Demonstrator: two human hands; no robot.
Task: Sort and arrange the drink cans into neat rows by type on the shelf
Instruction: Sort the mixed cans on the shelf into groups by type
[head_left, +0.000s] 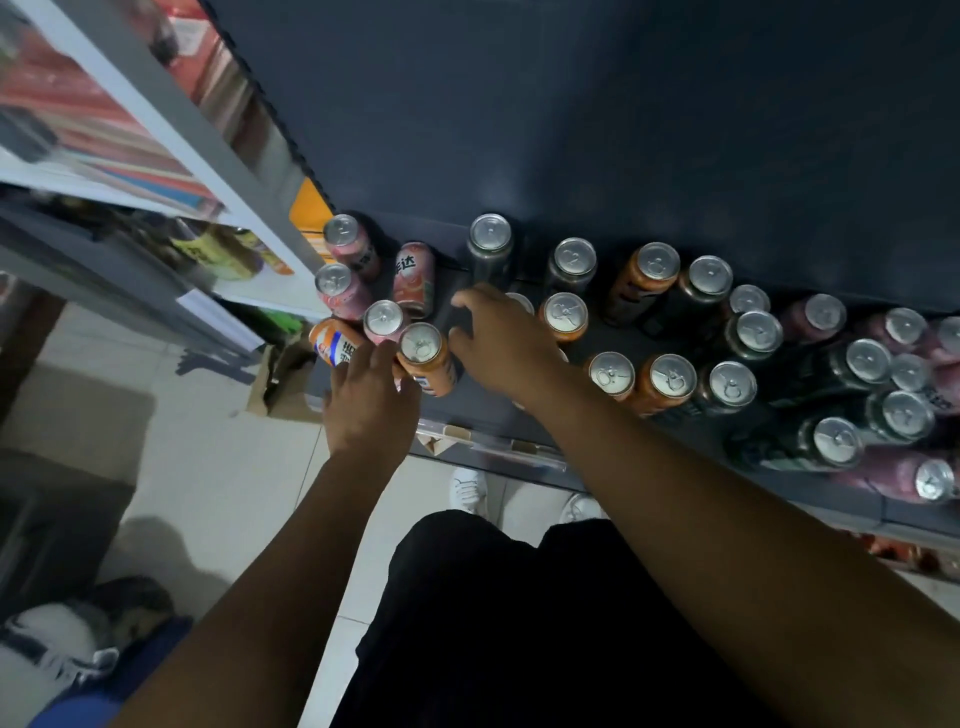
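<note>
Reaching over the dark grey metal shelf (483, 415), the left hand (371, 400) is laid against an upright orange aluminium can (423, 353) at the shelf's left front. The right hand (498, 343) is arched, fingers spread, over a half-hidden can (521, 301). Whether either hand grips cannot be told. Black cans (488, 249) and pink cans (815, 317) are scattered along the shelf.

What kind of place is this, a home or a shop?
Probably a small shop: a dark shelf holds many drink cans of several types, a clear price-label strip runs along its front edge, and a neighbouring rack carries packaged goods.
</note>
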